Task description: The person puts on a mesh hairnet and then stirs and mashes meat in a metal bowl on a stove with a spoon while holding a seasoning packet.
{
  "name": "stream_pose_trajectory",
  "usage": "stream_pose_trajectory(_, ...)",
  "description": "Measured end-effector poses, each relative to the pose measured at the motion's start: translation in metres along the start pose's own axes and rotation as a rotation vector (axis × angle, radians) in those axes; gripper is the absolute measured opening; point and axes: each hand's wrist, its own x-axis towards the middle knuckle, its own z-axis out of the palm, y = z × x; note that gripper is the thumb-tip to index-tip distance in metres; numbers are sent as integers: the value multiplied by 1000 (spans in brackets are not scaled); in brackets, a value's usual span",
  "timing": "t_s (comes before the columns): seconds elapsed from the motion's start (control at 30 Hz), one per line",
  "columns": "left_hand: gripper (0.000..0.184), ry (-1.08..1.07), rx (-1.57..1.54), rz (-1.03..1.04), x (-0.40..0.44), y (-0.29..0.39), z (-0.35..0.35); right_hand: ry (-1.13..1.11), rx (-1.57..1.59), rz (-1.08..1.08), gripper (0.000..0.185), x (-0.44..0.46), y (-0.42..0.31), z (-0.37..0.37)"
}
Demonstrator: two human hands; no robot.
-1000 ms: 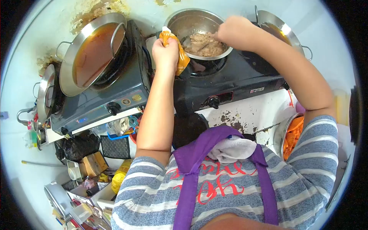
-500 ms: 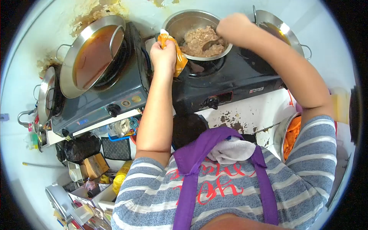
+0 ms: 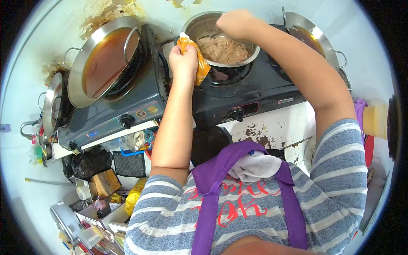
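Note:
A steel bowl point(image 3: 253, 58) stands on the right-hand stove, holding a lumpy brown mixture point(image 3: 225, 50). At the bowl's left rim, my left hand point(image 3: 183, 61) is closed on an orange patterned cloth point(image 3: 202, 70). My right hand point(image 3: 236, 24) is over the far side of the bowl, fingers curled in a fist around the handle of a spoon. The handle is hidden by the hand, and only a little of the spoon point(image 3: 208, 37) shows at the mixture's far-left edge.
A wide pan of reddish-brown liquid point(image 3: 106, 63) sits on the left stove point(image 3: 95, 123). Another pan with liquid point(image 3: 312, 32) stands right of the bowl, beneath my right forearm. A smaller pan point(image 3: 53, 102) is at far left. Boxes and bags point(image 3: 91, 163) lie below.
My right hand has swept left across the bowl, and the spoon has gone with it from the mixture's right side. My left hand still holds the cloth at the rim.

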Motion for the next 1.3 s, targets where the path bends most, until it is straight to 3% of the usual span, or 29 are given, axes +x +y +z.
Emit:
stream_pose_trajectory(0.17,19,29,-39,-28,-1,0,2,38,-70,-242,9,-18,-2,-22)
stream_pose_trajectory(0.27,18,31,-49,-34,-1,1,2,88,-173,-270,7,-53,-7,-41)
stream_pose_trajectory(0.37,18,42,-46,-30,0,-2,3,-88,-166,-201,7,-66,-5,-19)
stream_pose_trajectory(0.57,19,29,-70,-88,-4,4,2,4,-140,-28,9,-64,-3,-51)
stream_pose_trajectory(0.67,17,32,-68,-100,-2,7,2,-82,-97,-110,10,-66,-17,-34)
stream_pose_trajectory(0.8,20,16,-46,-69,1,4,2,-146,-95,20,11,-61,4,-41)
stream_pose_trajectory(0.93,19,56,-48,-43,-3,4,4,-44,-130,151,12,-49,9,-41)
stream_pose_trajectory(1.0,19,42,-24,-38,-1,3,4,-155,-81,23,13,-48,1,-14)
stream_pose_trajectory(1.07,19,36,-17,-38,2,1,2,-224,-93,83,14,-49,-8,-15)
stream_pose_trajectory(1.27,18,57,-21,-23,-2,1,4,1,7,186,14,-43,-13,-40)
stream_pose_trajectory(1.3,19,53,-26,-24,-1,2,5,-79,45,148,15,-41,-18,-25)
